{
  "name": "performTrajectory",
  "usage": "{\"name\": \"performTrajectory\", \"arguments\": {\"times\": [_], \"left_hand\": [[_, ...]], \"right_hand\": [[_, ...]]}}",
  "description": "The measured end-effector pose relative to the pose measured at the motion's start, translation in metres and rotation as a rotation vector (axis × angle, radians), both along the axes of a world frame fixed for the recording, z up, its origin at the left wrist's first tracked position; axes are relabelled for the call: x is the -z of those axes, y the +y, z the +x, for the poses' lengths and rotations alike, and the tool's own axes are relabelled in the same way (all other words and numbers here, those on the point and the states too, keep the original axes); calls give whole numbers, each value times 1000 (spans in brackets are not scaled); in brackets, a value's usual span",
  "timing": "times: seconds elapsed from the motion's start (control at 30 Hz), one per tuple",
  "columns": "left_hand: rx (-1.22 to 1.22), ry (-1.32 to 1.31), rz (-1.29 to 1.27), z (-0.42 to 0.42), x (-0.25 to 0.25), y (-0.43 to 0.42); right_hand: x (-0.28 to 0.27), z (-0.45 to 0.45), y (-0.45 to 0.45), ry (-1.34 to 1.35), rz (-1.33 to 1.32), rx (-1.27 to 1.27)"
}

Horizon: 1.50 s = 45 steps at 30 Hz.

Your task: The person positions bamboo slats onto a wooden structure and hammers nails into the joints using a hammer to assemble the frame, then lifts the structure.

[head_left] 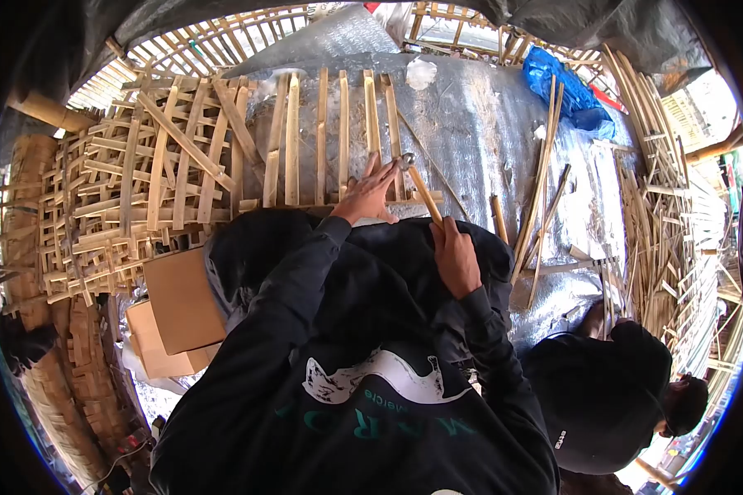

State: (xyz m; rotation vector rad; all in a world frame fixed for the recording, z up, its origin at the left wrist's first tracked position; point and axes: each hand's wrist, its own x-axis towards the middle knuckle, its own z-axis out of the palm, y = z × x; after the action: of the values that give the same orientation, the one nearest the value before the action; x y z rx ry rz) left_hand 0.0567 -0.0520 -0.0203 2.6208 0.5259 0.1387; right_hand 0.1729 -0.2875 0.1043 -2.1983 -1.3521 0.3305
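Observation:
My right hand (456, 257) is closed around the wooden handle of a hammer (425, 194). The hammer's metal head is beside the fingertips of my left hand (365, 195). Those fingers reach over a bamboo slat (373, 115), holding it near a bamboo crosspiece (309, 209), with the thumb on the near side. Whether a nail is between the fingertips cannot be made out. Several more slats, such as a bamboo strip (321, 136), lie roughly parallel across the crosspiece to the left.
Stacked bamboo lattice panels (99, 181) are at left, above cardboard boxes (186, 301). A silvery sheet (479, 124) covers the work surface. Loose bamboo strips (545, 177) and a blue plastic sheet (565, 91) lie to the right. Another person (607, 396) in black crouches at lower right.

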Motion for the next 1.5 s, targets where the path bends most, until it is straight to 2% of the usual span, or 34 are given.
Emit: {"name": "performTrajectory", "arguments": {"times": [0.03,0.1,0.17,0.3,0.37,0.43,0.5,0.53,0.63,0.67,0.73,0.8,0.87,1.0,1.07,1.2,1.27,1.37,1.5], "left_hand": [[-8,85,11,0,-6,1],[8,23,35,1,1,3],[32,-48,53,4,8,4],[45,-99,36,2,12,4],[-46,195,-57,3,-19,-2],[-46,228,-68,3,-25,-3],[1,-45,2,1,-10,-1],[71,-141,51,6,15,7],[113,-247,59,8,29,12],[113,-246,53,7,28,8],[-15,2,-43,2,6,1],[8,-37,-21,3,8,2],[26,-81,1,5,8,4],[5,-16,-29,3,-2,0],[-27,66,-75,2,-17,-3],[-8,-80,-4,4,20,5],[6,-105,-7,6,26,6],[-22,-56,-20,2,11,1],[-13,-92,-2,2,24,3]], "right_hand": [[-2,-2,2,74,-16,42],[20,-5,-4,73,-21,54],[29,-3,-11,-47,-122,-11],[9,-2,-3,-53,-19,-78],[-2,-10,3,97,32,3],[16,-10,0,87,23,32],[30,-6,-6,73,17,54],[33,-2,-10,12,-31,18],[17,1,-7,-46,-53,-27],[10,0,-7,-41,-29,-41],[16,-6,-8,-2,-21,5],[26,-7,-9,30,-3,50],[40,-4,-16,-29,-136,17],[15,1,-9,-84,-54,-54],[0,-5,-1,105,-30,74],[26,-2,-7,175,-17,118],[49,6,-15,-73,-10,-13],[25,13,-4,-40,-26,-7],[12,-5,-5,120,47,88]]}}
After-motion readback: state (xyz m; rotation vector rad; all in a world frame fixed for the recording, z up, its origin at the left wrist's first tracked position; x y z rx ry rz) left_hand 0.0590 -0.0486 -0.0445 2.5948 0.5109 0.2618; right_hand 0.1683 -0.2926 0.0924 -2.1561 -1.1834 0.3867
